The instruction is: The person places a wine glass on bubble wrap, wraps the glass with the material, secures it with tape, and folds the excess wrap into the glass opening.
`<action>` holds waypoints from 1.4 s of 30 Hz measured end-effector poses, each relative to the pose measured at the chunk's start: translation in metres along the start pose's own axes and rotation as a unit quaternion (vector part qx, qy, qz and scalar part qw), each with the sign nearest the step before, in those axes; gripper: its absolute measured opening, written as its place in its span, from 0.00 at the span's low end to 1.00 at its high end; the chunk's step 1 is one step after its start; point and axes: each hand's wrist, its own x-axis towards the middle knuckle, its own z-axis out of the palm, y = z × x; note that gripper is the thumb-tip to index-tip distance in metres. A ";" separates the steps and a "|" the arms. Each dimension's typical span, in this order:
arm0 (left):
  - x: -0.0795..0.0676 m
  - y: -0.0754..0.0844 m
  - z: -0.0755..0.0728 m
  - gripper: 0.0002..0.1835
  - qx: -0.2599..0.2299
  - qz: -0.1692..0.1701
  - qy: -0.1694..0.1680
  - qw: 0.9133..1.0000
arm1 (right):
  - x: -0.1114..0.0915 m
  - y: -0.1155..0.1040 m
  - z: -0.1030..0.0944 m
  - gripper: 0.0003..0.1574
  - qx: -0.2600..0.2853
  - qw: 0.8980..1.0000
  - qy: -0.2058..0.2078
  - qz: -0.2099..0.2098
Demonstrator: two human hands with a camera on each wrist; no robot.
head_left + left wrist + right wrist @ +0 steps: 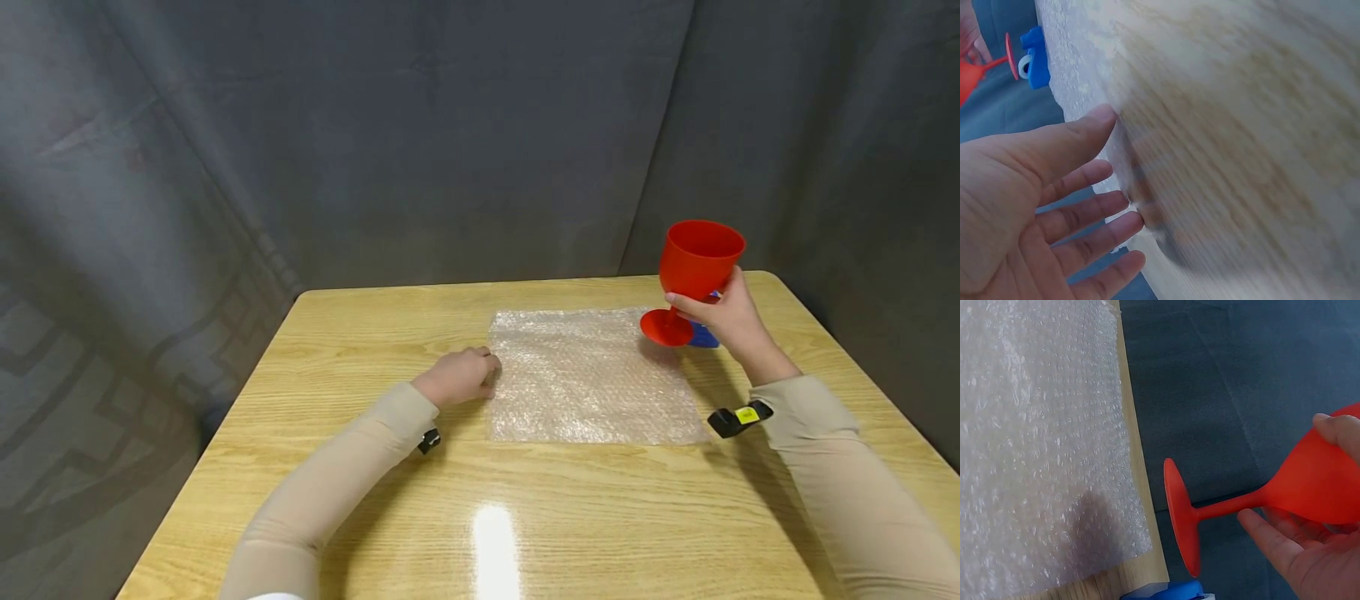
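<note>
A: The fingers (1094, 206) of the left hand (457, 377), nearest us, how do they lie?

B: Nearly straight and slack, tips touching the left edge of the bubble wrap (592, 375) lying flat on the bench (360, 492); they grip nothing.

A: And farther off, to the right?

B: The right hand (723, 317) curls round the bowl of the red goblet (693, 275), held tilted in the air over the sheet's far right corner, foot clear of it. A blue object (705, 336) sits just behind.

A: How far along?

B: Early, I judge. The sheet is spread; the goblet is neither laid on it nor wrapped.
</note>
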 end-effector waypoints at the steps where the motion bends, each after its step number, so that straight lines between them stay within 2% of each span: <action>1: 0.000 0.000 0.000 0.17 0.001 -0.002 0.000 1.000 | 0.000 0.000 0.000 0.49 0.001 1.000 0.000 0.000; 8: 0.001 0.001 -0.001 0.18 -0.003 -0.010 -0.006 1.000 | -0.003 -0.007 0.008 0.51 -0.002 1.000 -0.008 0.025; 13: 0.000 0.001 -0.001 0.17 0.002 -0.010 -0.008 1.000 | -0.006 -0.017 0.021 0.52 0.015 0.998 -0.040 0.036; 17: 0.000 0.001 0.000 0.16 0.004 -0.007 -0.007 1.000 | -0.010 -0.025 0.036 0.51 0.043 0.997 -0.067 0.018; 20: 0.000 0.001 0.001 0.15 0.000 -0.007 -0.004 1.000 | -0.017 -0.034 0.050 0.51 0.045 0.995 -0.087 -0.011; 23: 0.000 0.001 0.001 0.15 -0.001 -0.006 -0.003 1.000 | -0.026 -0.043 0.066 0.50 0.048 0.992 -0.116 -0.020; 26: -0.001 0.001 0.001 0.16 -0.001 -0.004 -0.002 1.000 | -0.035 -0.050 0.080 0.49 0.080 0.985 -0.151 0.004; 32: 0.000 0.001 0.002 0.14 -0.010 -0.001 0.011 1.000 | -0.046 -0.060 0.109 0.48 0.169 0.961 -0.210 0.064; 38: 0.001 0.002 0.001 0.13 -0.012 -0.001 0.014 1.000 | -0.050 -0.057 0.132 0.47 0.154 0.954 -0.241 0.089; 42: 0.002 0.004 0.000 0.14 -0.015 -0.007 0.014 1.000 | -0.048 -0.050 0.145 0.46 0.182 0.942 -0.257 0.119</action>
